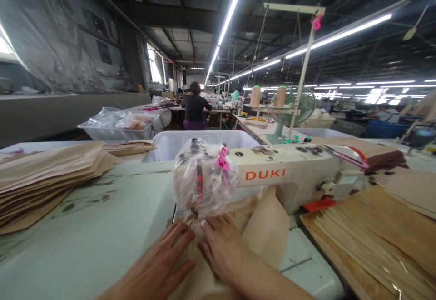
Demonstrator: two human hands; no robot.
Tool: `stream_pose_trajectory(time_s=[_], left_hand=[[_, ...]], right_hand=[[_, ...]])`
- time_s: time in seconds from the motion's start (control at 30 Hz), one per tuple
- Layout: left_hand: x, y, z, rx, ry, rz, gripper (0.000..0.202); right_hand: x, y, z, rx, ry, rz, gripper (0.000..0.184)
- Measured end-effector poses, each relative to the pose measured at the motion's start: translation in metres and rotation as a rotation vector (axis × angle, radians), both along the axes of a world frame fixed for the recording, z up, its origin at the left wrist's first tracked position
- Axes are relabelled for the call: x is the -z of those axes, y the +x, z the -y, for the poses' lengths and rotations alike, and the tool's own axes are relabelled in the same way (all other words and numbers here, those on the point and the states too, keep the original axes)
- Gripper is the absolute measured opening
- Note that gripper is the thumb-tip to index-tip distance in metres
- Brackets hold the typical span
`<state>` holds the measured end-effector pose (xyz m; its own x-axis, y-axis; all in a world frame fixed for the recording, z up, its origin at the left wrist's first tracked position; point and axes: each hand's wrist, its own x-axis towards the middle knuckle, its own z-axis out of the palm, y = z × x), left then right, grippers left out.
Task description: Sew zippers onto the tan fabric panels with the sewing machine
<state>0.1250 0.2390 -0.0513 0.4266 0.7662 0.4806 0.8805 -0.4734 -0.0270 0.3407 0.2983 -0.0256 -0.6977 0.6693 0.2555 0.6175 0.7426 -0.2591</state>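
Left hand (160,263): laid flat, fingers spread and open, palm down on a tan fabric piece (262,227); nothing is gripped. Right hand (223,245): likewise open and flat, pressed on the same piece just beside the left hand, fingertips directed at the needle area.

Tan fabric piece: held under both hands, its far edge lying below the head of the sewing machine (282,177); a free fold is raised to the right of the right hand, against the machine body. Whether a seam has been started cannot be told; the needle is hidden by a plastic wrap (204,182) tied about the machine head with a pink tie (223,159), directly beyond the fingertips.

Stock to the left of the left hand: a stack of tan pieces (44,177), fanned, well apart on the worktop (102,227). Stock to the right of the right hand: a pile of tan strips (374,236), near the machine base. Which pile is finished and which awaits sewing cannot be told.

Progress, as judged: one piece is set at the machine, with much cut stock on both sides, so the work is taken to be mid-run.

Beyond the hands: a white bin (190,143), two thread cones (267,95) on a stand, and a seated person (195,109) at a distant bench.
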Motion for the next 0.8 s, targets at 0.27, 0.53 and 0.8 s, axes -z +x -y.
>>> stream_pose_trajectory(time_s=[0.27, 0.53, 0.8], left_hand=[[-0.007, -0.015, 0.002, 0.03, 0.123, -0.147, 0.059], [0.0, -0.016, -0.001, 0.027, 0.19, -0.156, 0.092], [-0.003, -0.019, -0.009, 0.062, 0.084, -0.083, 0.084]], right_hand=[[0.015, -0.004, 0.003, 0.012, -0.057, -0.009, 0.046], [0.036, -0.001, -0.005, -0.058, 0.04, -0.001, 0.055], [0.054, -0.007, -0.017, -0.057, 0.086, -0.043, 0.052]])
